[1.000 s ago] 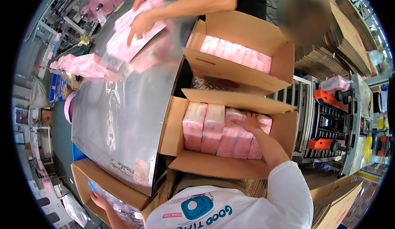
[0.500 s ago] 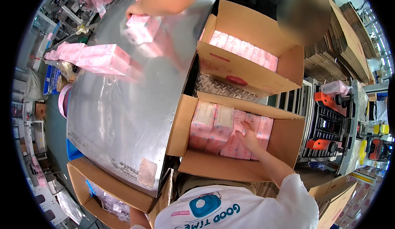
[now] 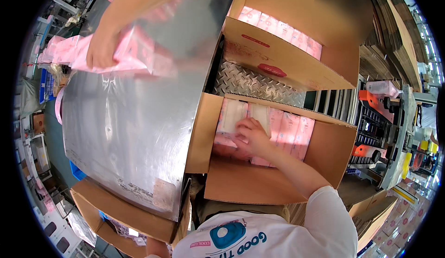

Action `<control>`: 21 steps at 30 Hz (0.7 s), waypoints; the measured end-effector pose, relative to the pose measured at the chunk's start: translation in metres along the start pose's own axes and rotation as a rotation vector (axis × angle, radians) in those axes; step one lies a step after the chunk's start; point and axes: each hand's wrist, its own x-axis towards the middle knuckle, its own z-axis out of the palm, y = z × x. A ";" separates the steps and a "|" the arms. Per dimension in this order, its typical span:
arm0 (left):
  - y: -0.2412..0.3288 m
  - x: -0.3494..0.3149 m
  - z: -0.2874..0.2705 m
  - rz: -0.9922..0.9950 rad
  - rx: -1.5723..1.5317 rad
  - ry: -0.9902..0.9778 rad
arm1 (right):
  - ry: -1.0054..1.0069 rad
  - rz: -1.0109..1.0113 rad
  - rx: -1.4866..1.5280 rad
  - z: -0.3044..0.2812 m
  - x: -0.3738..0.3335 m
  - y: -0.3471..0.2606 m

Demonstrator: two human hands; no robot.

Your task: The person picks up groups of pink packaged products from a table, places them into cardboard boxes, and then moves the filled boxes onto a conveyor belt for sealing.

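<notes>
My right hand point(image 3: 251, 136) rests on the pink tissue packs point(image 3: 232, 119) at the left side of the near cardboard box point(image 3: 259, 183). Its fingers are bent and spread, with the thumb apart from them, touching the packs without closing round one. Several packs stand in a row there; the two leftmost show pale upper faces. At the lower left, my left forearm point(image 3: 156, 248) reaches down beside another open carton point(image 3: 125, 211); the hand itself is hidden by the carton's flap. That carton holds clear plastic wrapping.
Across the metal table point(image 3: 130, 128), a co-worker's hand point(image 3: 104, 47) grips a pink pack point(image 3: 134, 54) in a row. A second box point(image 3: 296, 56) of packs stands beyond mine. Stacked flat cardboard point(image 3: 389, 35) and a roller conveyor point(image 3: 331, 102) lie to the right.
My right hand has moved left across the packs, from the middle of the row to the left ones. The co-worker's hand has shifted left and nearer, onto the row of packs.
</notes>
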 end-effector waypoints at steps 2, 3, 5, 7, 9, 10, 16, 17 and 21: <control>0.001 0.000 -0.001 0.013 -0.018 0.003 | 0.083 0.072 0.072 0.004 -0.004 0.000; 0.002 0.000 -0.001 0.023 -0.019 0.005 | 0.150 0.162 0.082 0.001 0.000 -0.010; 0.007 0.000 0.001 0.038 -0.023 0.001 | 0.254 0.223 -0.035 -0.003 0.011 -0.019; 0.009 0.000 0.001 0.050 -0.035 0.001 | 0.322 0.159 -0.287 -0.007 0.026 -0.020; 0.011 0.000 0.001 0.062 -0.046 0.004 | 0.267 0.147 -0.317 -0.012 0.032 -0.022; 0.010 0.000 0.001 0.071 -0.056 0.005 | 0.239 0.141 -0.333 -0.012 0.032 -0.023; 0.019 -0.001 0.000 0.149 -0.115 0.005 | 0.252 -0.138 -0.356 0.017 0.012 -0.020; 0.022 0.001 -0.002 0.178 -0.126 0.003 | 0.260 -0.153 -0.337 0.019 0.008 -0.021; 0.044 -0.004 -0.012 0.371 -0.219 -0.015 | 0.285 -0.258 -0.234 0.007 -0.013 -0.049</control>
